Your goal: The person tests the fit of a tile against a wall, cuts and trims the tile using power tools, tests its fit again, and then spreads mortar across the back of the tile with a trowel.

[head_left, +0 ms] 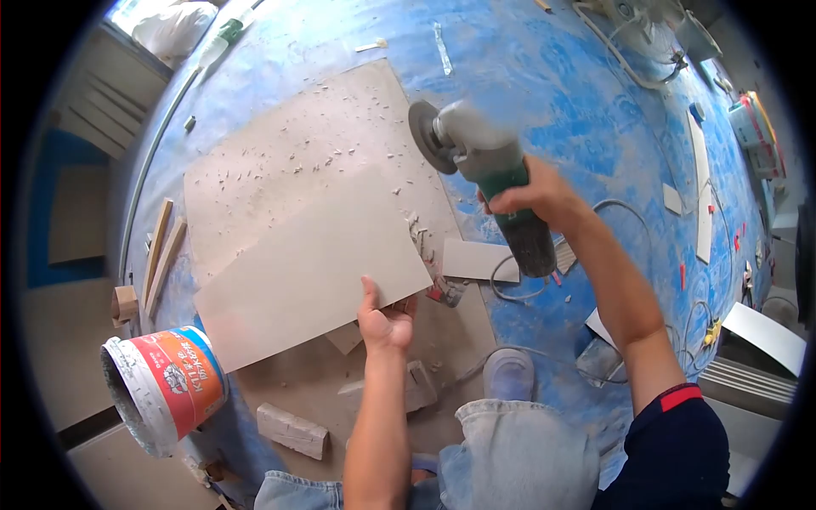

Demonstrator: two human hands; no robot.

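My right hand (537, 197) is wrapped round the dark green body of an angle grinder (501, 166), held up in the air to the right of a tile. The grinder's disc (427, 138) faces left and touches nothing; whether it spins I cannot tell. My left hand (384, 321) grips the near edge of a pale rectangular tile (310, 272), thumb on top and fingers underneath. The tile is raised and slightly tilted above a larger board (280, 153) that is strewn with small chips. The left fingers are partly hidden below the tile.
A tipped bucket (195, 378) lies at the left, near two wooden strips (159, 255). White blocks (291, 431) lie near my legs. A smaller tile piece (480, 260) and a grey cable (629, 204) are on the blue floor sheet (569, 102). At the far right stands another bucket (756, 136).
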